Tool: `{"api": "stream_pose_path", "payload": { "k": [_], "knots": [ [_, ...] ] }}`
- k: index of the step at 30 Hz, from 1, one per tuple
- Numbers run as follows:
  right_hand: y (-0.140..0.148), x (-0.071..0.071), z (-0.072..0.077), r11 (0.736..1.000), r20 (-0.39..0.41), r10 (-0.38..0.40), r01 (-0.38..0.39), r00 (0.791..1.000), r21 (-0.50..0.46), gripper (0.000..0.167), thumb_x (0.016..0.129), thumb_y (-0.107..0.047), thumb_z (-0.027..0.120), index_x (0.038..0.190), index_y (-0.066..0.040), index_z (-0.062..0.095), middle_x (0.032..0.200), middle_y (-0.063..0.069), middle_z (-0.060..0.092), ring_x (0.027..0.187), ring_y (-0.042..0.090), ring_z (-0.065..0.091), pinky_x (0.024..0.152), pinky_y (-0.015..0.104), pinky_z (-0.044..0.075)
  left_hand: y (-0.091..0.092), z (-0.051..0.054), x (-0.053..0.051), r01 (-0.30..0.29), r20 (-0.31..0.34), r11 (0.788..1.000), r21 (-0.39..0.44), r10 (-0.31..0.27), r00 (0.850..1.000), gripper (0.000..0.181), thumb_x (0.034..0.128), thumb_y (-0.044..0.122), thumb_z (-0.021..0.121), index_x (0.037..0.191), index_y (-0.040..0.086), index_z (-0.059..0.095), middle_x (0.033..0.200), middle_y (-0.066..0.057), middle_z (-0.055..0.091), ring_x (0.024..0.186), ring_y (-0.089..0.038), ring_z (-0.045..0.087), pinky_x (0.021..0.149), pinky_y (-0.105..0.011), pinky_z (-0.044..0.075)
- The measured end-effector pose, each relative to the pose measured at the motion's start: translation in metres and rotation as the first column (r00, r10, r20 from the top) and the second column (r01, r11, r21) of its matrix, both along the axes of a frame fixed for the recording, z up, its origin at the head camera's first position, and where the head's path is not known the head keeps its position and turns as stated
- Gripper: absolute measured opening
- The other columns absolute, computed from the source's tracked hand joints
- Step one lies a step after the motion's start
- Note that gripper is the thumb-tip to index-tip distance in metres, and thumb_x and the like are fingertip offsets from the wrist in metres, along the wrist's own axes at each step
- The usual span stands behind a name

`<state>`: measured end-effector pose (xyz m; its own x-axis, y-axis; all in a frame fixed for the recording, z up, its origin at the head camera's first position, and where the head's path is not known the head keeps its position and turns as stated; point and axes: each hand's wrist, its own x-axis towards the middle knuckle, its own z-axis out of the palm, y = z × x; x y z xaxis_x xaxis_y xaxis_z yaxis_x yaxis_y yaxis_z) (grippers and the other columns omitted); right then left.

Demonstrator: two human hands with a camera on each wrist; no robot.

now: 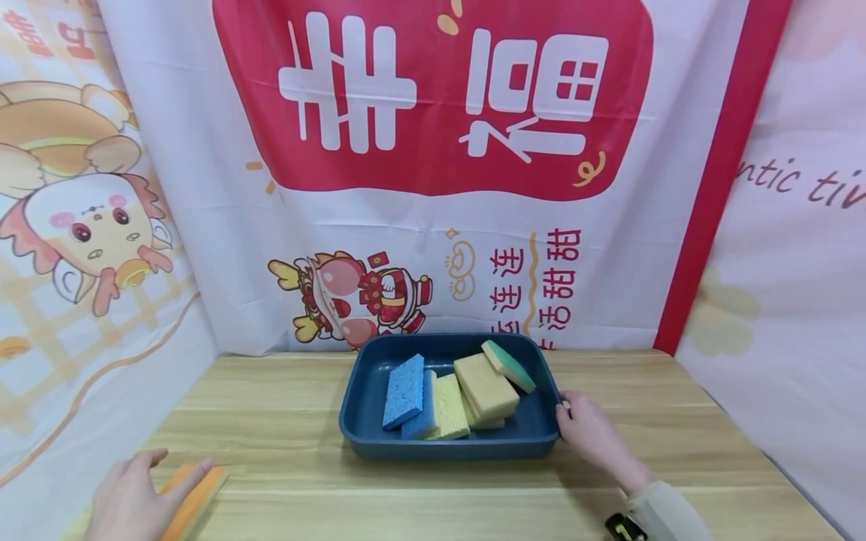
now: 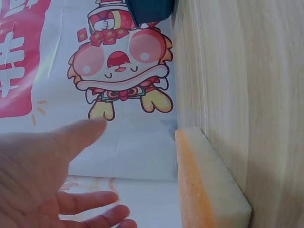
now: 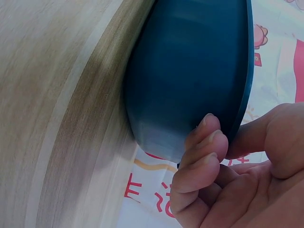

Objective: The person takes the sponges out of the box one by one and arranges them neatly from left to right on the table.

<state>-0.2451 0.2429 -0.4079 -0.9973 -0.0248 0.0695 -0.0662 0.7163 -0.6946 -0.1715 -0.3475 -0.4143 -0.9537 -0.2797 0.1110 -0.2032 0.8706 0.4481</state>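
Observation:
A dark blue plastic bin stands on the table against the back cloth. Inside lie several sponges: a blue one, a pale yellow one, a cream one and a green-topped one. At the bin's right end, my right hand grips the rim, fingers curled against the outer wall in the right wrist view. My left hand hovers near an orange-and-cream sponge at the front left. In the left wrist view its fingers are spread, apart from that sponge.
The wood-grain table meets a hanging white and red printed cloth at the back. More printed cloth stands on the left and right. A dark band sits at the right wrist.

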Motion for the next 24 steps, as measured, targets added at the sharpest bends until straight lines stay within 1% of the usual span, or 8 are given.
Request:
{"api": "stream_pose_path", "payload": {
  "k": [2,7,10,14,15,18,21,24],
  "knots": [
    [0.0,0.0,0.0,1.0,-0.002,0.0,0.0,1.0,-0.002,0.036,0.102,-0.008,0.044,0.13,0.014,0.05,0.064,0.007,0.053,0.051,0.019,0.049,0.046,0.031,0.041,0.005,0.001,0.001,-0.024,-0.035,1.0,0.012,0.024,0.999,0.095,0.0913,0.065,0.053,0.126,-0.023,0.044,0.118,-0.045,0.045,0.105,-0.057,0.043,0.084,-0.065,0.037],
    [0.0,-0.001,0.0,1.0,-0.003,-0.008,0.008,1.0,-0.013,0.035,0.102,-0.007,0.044,0.129,0.014,0.05,0.065,0.007,0.053,0.051,0.019,0.05,0.046,0.031,0.042,0.016,0.002,0.0,-0.024,-0.117,1.0,0.012,0.025,0.993,0.085,0.0943,0.061,0.052,0.125,-0.019,0.049,0.121,-0.043,0.045,0.109,-0.054,0.04,0.086,-0.064,0.035],
    [-0.001,-0.002,0.0,1.0,-0.006,-0.006,0.006,1.0,-0.019,0.034,0.102,-0.007,0.045,0.128,0.013,0.052,0.066,0.007,0.053,0.052,0.019,0.05,0.046,0.031,0.043,0.024,0.005,0.0,-0.001,-0.152,1.0,0.019,0.004,0.988,0.08,0.0962,0.059,0.05,0.125,-0.016,0.052,0.122,-0.042,0.044,0.109,-0.054,0.04,0.085,-0.065,0.036],
    [-0.002,-0.001,0.001,0.999,0.002,-0.005,0.005,1.0,-0.041,0.033,0.102,-0.007,0.045,0.128,0.013,0.052,0.066,0.008,0.053,0.052,0.019,0.051,0.046,0.031,0.043,0.042,0.016,-0.002,0.079,-0.208,0.997,0.005,-0.076,0.975,0.071,0.0983,0.053,0.051,0.124,-0.013,0.054,0.122,-0.041,0.046,0.108,-0.054,0.043,0.083,-0.065,0.037],
    [-0.003,-0.002,0.001,0.999,-0.001,-0.005,0.005,1.0,-0.042,0.033,0.102,-0.007,0.045,0.127,0.013,0.052,0.065,0.007,0.053,0.052,0.019,0.05,0.046,0.031,0.043,0.048,0.02,-0.003,0.103,-0.233,0.995,-0.006,-0.101,0.967,0.068,0.0984,0.05,0.053,0.123,-0.013,0.055,0.121,-0.04,0.048,0.107,-0.054,0.045,0.082,-0.065,0.038],
    [-0.004,-0.002,0.002,0.999,-0.011,-0.009,0.008,1.0,-0.042,0.033,0.102,-0.007,0.045,0.127,0.013,0.052,0.064,0.007,0.053,0.051,0.019,0.05,0.046,0.031,0.043,0.072,0.031,-0.007,0.179,-0.335,0.983,-0.052,-0.186,0.924,0.057,0.0969,0.042,0.06,0.119,-0.011,0.06,0.116,-0.037,0.054,0.105,-0.051,0.049,0.084,-0.063,0.037],
    [-0.004,-0.002,0.001,0.999,-0.016,-0.013,0.013,1.0,-0.041,0.033,0.102,-0.007,0.045,0.127,0.013,0.052,0.065,0.007,0.053,0.051,0.018,0.05,0.046,0.032,0.043,0.099,0.044,-0.014,0.239,-0.389,0.967,-0.083,-0.253,0.886,0.051,0.095,0.037,0.065,0.117,-0.009,0.062,0.116,-0.035,0.056,0.106,-0.05,0.05,0.087,-0.064,0.036],
    [-0.002,-0.001,0.001,0.999,-0.016,-0.016,0.015,1.0,-0.051,0.034,0.102,-0.007,0.044,0.128,0.014,0.051,0.065,0.007,0.053,0.051,0.018,0.05,0.046,0.032,0.043,0.126,0.058,-0.025,0.306,-0.374,0.948,-0.084,-0.315,0.872,0.05,0.0948,0.037,0.065,0.117,-0.008,0.062,0.119,-0.033,0.056,0.11,-0.049,0.049,0.091,-0.065,0.036]
  ]
}}
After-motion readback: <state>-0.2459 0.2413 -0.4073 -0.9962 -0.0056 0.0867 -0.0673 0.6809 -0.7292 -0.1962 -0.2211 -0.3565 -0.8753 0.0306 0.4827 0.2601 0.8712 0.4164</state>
